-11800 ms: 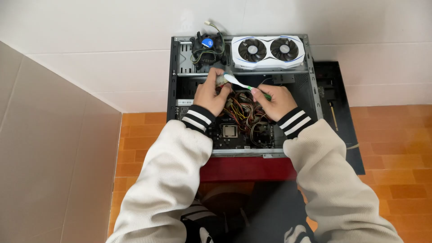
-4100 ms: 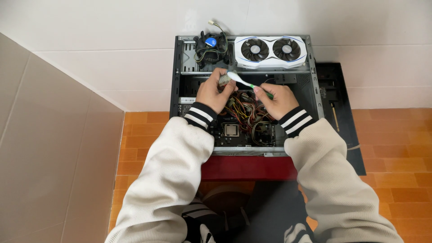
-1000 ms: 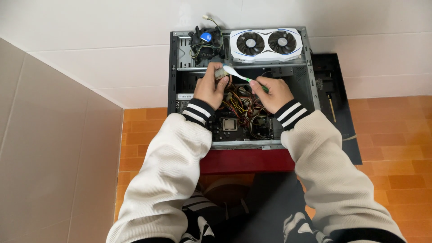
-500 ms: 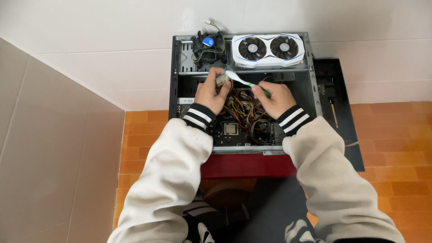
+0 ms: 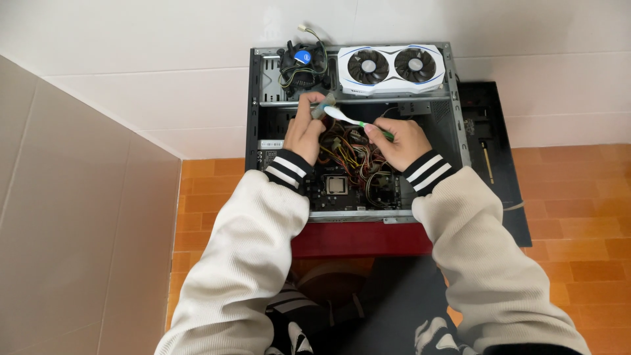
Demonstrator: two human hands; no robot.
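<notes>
left hand [image 5: 304, 131] grip closed on small grey part [image 5: 321, 107], right hand [image 5: 399, 141] grip holding toothbrush [image 5: 348, 118], over open computer case [image 5: 253, 118]

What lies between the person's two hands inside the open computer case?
In the head view, the white-and-green toothbrush spans from right hand to left hand; below it sits a tangle of coloured cables.

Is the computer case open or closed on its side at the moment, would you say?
Open: the computer case lies on its side with no panel on top, exposing cables and motherboard.
</notes>
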